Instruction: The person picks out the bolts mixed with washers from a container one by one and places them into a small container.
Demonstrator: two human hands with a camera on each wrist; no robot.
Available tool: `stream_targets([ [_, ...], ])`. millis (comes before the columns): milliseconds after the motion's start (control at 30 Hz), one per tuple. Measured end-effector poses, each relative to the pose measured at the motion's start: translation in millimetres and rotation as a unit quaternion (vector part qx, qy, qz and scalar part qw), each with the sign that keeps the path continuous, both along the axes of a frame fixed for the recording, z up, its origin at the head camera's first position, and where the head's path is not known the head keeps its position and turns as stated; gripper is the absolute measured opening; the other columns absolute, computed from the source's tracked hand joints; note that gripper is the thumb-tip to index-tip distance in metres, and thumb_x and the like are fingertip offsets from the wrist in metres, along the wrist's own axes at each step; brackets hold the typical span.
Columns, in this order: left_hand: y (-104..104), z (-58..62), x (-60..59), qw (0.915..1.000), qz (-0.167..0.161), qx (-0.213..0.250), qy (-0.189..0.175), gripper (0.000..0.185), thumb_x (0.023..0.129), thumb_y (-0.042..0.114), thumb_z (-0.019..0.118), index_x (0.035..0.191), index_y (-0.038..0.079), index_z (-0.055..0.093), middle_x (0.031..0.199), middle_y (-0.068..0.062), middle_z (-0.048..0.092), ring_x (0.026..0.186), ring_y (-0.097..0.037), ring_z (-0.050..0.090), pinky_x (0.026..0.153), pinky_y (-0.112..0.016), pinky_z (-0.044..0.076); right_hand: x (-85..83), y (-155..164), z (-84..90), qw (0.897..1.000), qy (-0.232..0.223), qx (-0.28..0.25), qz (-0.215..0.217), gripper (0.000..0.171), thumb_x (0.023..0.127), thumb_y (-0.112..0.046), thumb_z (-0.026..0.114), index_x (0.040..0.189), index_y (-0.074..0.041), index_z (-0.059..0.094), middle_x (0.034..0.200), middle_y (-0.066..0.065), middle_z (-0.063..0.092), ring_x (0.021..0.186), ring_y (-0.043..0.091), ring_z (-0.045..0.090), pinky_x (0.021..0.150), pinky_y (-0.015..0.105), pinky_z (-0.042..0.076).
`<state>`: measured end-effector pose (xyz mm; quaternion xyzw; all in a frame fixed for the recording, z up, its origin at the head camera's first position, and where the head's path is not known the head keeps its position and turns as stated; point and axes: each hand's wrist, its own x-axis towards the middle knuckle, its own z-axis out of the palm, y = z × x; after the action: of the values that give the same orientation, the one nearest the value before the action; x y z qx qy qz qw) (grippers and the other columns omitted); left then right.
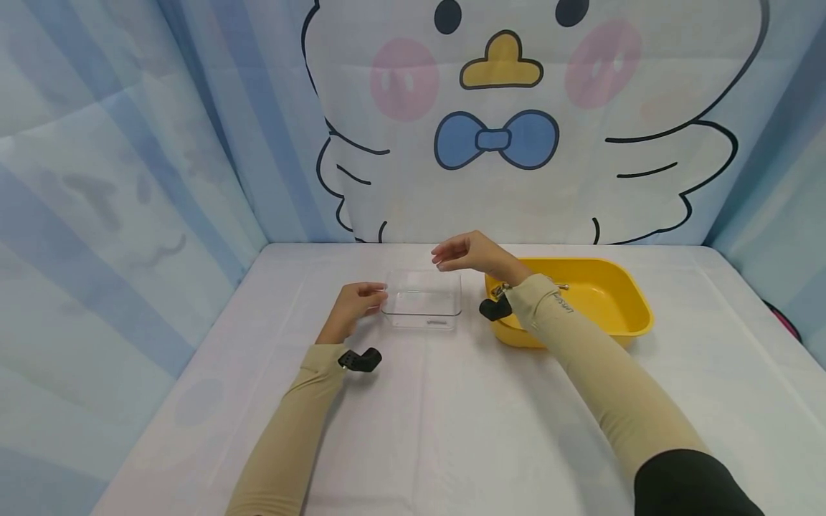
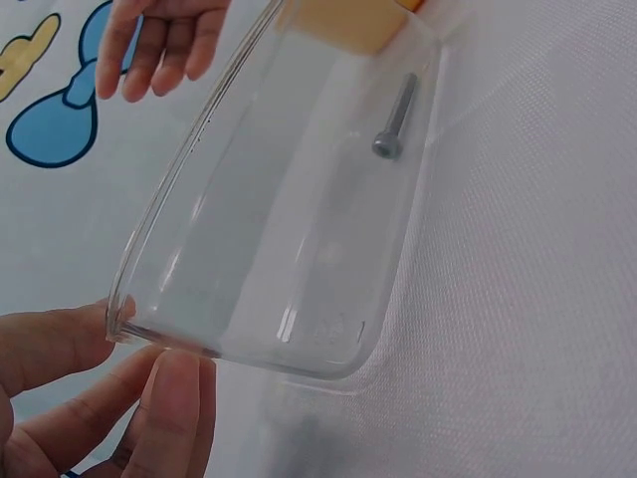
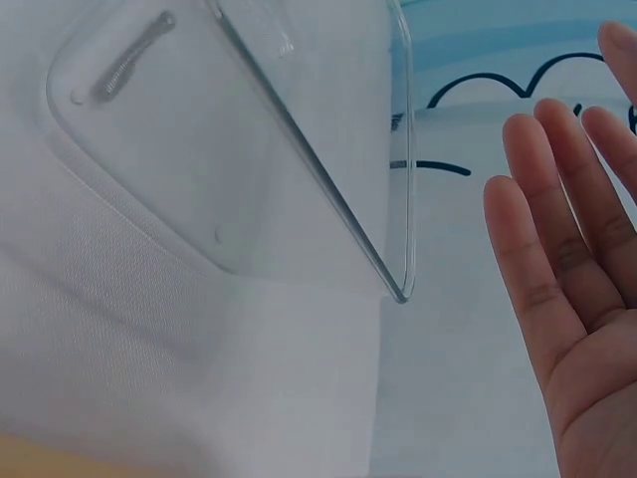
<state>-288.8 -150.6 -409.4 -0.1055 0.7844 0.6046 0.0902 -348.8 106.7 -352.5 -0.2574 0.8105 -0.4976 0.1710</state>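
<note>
Nearest to us, our two sleeved forearms reach forward over the white table, each with a small black camera strapped at the wrist. Our left hand lies low on the cloth, its fingertips and thumb pinching the near left corner of a clear plastic tray. Our right hand is raised above the tray's far right corner, wrist bent, fingers straight, side by side and relaxed, touching nothing.

From the head view the tray looks empty; its walls are only faint outlines. The left wrist view shows what that view misses: a small dark bolt lying on the tray's floor, well beyond our left fingertips, near the far end. The right wrist view shows the same bolt as a blurred grey streak through the plastic, well to the left of our open right palm.

Just to the right of the tray, under our right wrist, sits a yellow tub. Our forearm covers its near left part, and a little metal glints inside by the sleeve; we cannot tell what it is. In the left wrist view only an orange-yellow sliver of the tub shows through the tray.

Farthest off hangs a curtain printed with a cartoon duck wearing a blue bow tie.
</note>
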Motion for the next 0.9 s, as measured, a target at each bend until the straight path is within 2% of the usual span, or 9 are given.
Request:
stream_targets([
  [200,0.4,-0.5,0.5,1.0,-0.001,0.001,0.003,0.036,0.091,0.011,0.061,0.126,0.003,0.058,0.121,-0.015,0.058,0.1,-0.018,0.057,0.096,-0.033,0.051,-0.2,2.7,-1.9,1.0,-0.007,-0.014,0.007,0.039,0.085,-0.011,0.069,0.121,0.001,0.06,0.115,0.013,0.067,0.096,0.01,0.065,0.094,0.031,0.052],
  [467,-0.3,-1.2,1.6,1.0,-0.007,0.004,0.005,0.036,0.091,0.011,0.061,0.126,0.003,0.058,0.122,-0.015,0.058,0.097,-0.015,0.058,0.095,-0.032,0.052,2.9,9.8,4.7,1.0,-0.001,0.006,0.013,0.041,0.087,-0.013,0.067,0.123,0.003,0.057,0.123,0.021,0.061,0.105,0.018,0.063,0.099,0.035,0.049],
  [700,-1.2,-2.8,0.2,0.9999,-0.01,0.005,0.011,0.036,0.091,0.012,0.061,0.125,0.002,0.058,0.122,-0.016,0.059,0.098,-0.016,0.058,0.096,-0.033,0.051,2.6,23.1,10.6,1.0,0.004,0.015,0.007,0.038,0.086,-0.012,0.068,0.121,0.002,0.059,0.122,0.021,0.061,0.106,0.021,0.063,0.099,0.036,0.049],
  [900,-2.2,-2.2,0.7,0.9999,-0.01,0.003,0.013,0.036,0.091,0.012,0.061,0.125,0.002,0.058,0.123,-0.016,0.059,0.095,-0.014,0.058,0.094,-0.032,0.052,4.6,36.3,15.8,0.999,0.027,0.043,-0.013,0.035,0.087,-0.014,0.067,0.119,0.0,0.061,0.118,0.016,0.065,0.105,0.021,0.063,0.096,0.036,0.051],
])
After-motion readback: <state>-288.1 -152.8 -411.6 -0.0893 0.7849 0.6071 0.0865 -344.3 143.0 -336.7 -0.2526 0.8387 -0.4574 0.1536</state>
